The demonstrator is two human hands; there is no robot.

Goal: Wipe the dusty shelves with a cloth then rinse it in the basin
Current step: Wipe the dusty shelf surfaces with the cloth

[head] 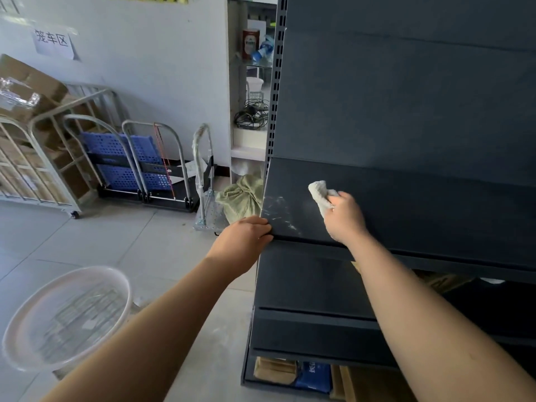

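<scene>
A dark grey metal shelf unit fills the right side; its middle shelf (420, 198) carries white dust smears near the left front corner. My right hand (345, 219) grips a bunched white cloth (319, 192) and holds it on that shelf, just right of the smears. My left hand (249, 233) grips the shelf's left front corner, thumb on top. A clear plastic basin (66, 317) with water stands on the floor at lower left.
Lower shelves (307, 288) sit below, with boxes and a blue pack at the bottom. Folded trolleys (150, 166), a roll cage with cardboard boxes (32, 158) and a green sack (240, 195) stand along the white wall. Grey tiled floor lies between me and them.
</scene>
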